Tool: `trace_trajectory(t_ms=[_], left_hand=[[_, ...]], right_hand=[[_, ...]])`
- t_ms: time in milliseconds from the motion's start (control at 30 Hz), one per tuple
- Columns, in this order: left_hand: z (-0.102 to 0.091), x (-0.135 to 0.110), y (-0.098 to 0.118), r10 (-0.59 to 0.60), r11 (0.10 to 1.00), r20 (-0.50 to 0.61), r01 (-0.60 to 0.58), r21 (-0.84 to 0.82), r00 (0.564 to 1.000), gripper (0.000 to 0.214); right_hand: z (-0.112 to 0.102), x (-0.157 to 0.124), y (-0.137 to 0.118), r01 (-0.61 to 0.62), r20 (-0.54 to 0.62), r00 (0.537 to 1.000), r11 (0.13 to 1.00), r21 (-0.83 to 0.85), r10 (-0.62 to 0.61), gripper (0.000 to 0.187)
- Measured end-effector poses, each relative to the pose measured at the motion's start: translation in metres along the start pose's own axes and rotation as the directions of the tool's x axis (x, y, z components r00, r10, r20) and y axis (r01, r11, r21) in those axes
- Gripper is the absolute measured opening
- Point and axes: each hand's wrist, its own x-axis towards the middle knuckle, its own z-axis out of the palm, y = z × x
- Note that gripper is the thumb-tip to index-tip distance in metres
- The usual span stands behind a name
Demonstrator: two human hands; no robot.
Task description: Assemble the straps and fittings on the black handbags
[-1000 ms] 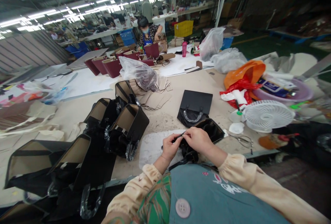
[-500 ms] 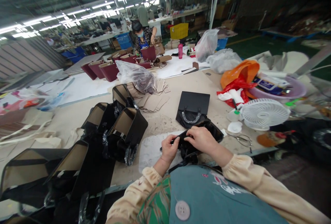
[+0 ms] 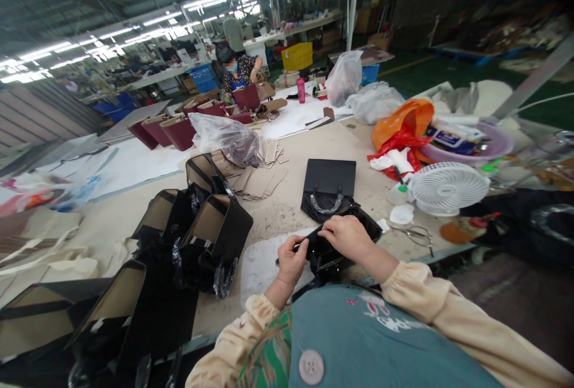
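A black handbag (image 3: pixel 368 224) lies at the table's front edge, close to my body, its opening facing up. My left hand (image 3: pixel 291 258) pinches the left end of the bag's rim between thumb and fingers. Farther right along the same rim, my right hand (image 3: pixel 347 237) has its fingers closed on the edge, hiding part of the opening. Just beyond my hands stands another black handbag (image 3: pixel 334 179), its handle wrapped in clear plastic. Under the left side of the work lies a pale sheet (image 3: pixel 258 265).
Several open black bags (image 3: pixel 228 226) crowd the left side. Cardboard pieces (image 3: pixel 262 182) lie behind them. To the right are a white fan (image 3: pixel 448 188), scissors (image 3: pixel 417 234) and a purple basin (image 3: pixel 493 146). A co-worker (image 3: pixel 237 71) sits beyond maroon bags (image 3: pixel 177 132).
The view has shifted slightly, so the background sits farther left. Both hands stay on the bag's rim, with only small finger movement.
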Motion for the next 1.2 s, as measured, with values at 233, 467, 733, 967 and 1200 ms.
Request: trace_trajectory(t_ms=[233, 467, 733, 967, 1200], left_hand=[[-0.0003, 0.0009, -0.0006, 0.004, 1.000, 0.004, -0.003, -0.020, 1.000, 0.020], [0.0001, 0.0008, -0.0015, 0.021, 0.999, 0.006, -0.021, -0.029, 1.000, 0.019], [-0.0001, 0.0013, -0.0005, 0.020, 1.000, 0.014, -0.020, -0.024, 1.000, 0.019], [-0.0015, 0.0023, -0.0029, 0.014, 1.000, 0.019, -0.014, 0.001, 1.000, 0.020], [-0.0009, 0.0049, -0.0024, 0.012, 1.000, 0.034, -0.012, 0.008, 0.999, 0.020]], right_hand=[[0.0036, 0.0012, -0.0006, -0.037, -0.001, 0.999, 0.999, -0.030, 0.037, 0.026], [0.0036, -0.0002, -0.0020, -0.048, -0.013, 0.999, 0.998, -0.049, 0.047, 0.026], [0.0050, -0.0005, -0.0025, -0.040, -0.030, 0.999, 0.997, -0.065, 0.038, 0.027], [0.0069, 0.0009, -0.0018, -0.046, -0.033, 0.999, 0.997, -0.068, 0.044, 0.029], [0.0078, 0.0030, -0.0011, -0.057, -0.016, 0.998, 0.995, -0.083, 0.056, 0.028]])
